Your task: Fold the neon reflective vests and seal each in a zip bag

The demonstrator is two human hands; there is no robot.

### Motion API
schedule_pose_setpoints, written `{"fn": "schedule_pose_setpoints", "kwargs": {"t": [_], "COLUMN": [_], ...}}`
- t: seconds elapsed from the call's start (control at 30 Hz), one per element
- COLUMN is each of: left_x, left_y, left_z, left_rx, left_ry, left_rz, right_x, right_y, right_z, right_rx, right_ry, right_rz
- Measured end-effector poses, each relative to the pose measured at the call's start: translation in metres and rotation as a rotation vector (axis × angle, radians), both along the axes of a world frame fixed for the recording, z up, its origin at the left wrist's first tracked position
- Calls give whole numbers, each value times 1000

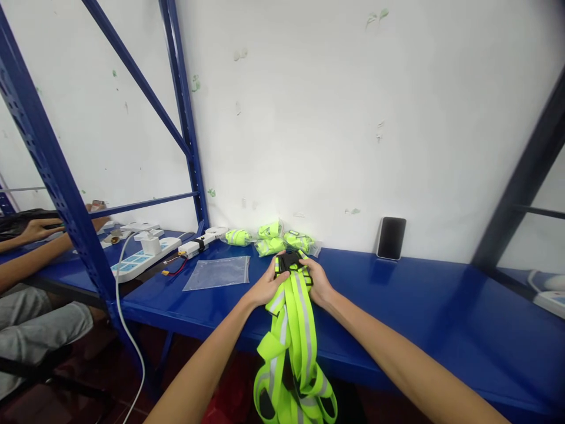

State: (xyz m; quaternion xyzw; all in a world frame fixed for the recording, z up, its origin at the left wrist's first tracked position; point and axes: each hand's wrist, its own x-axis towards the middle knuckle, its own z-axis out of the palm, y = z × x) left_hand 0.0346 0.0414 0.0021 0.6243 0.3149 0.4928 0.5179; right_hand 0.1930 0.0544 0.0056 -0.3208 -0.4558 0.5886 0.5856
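A neon-yellow reflective strap harness with silver stripes hangs in loops over the front edge of the blue table. Its black buckle is at the top, between my two hands. My left hand is closed on the harness from the left, with the thumb by the buckle. From the right, my right hand grips the same bundle, fingers near the buckle's other side. Left of my hands a flat clear plastic bag lies on the tabletop. Just behind them are several bagged rolled harnesses.
A phone leans against the wall at the right. On the left are a power strip, a white cable and a white device with wires. A blue rack post stands before another person's arms.
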Motion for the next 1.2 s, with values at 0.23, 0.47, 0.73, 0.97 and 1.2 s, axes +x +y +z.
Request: {"fn": "schedule_pose_setpoints", "kwargs": {"t": [0.23, 0.47, 0.73, 0.97, 1.2], "left_x": [0, -2, -8, -6, -6], "left_y": [11, 10, 17, 15, 0], "left_z": [-5, -2, -6, -6, 17], "left_rx": [-5, -11, 129, 216, 10], "left_ry": [-202, -201, -125, -42, -133], "left_rz": [212, 246, 347, 333, 7], "right_x": [1, -2, 0, 0, 8], "right_y": [-7, -8, -20, -19, -13], "right_z": [3, -1, 16, 14, 14], "right_rx": [109, 39, -81, -219, -155], "right_ry": [34, 75, 119, 177, 196], "right_rz": [39, 15, 242, 218, 374]}}
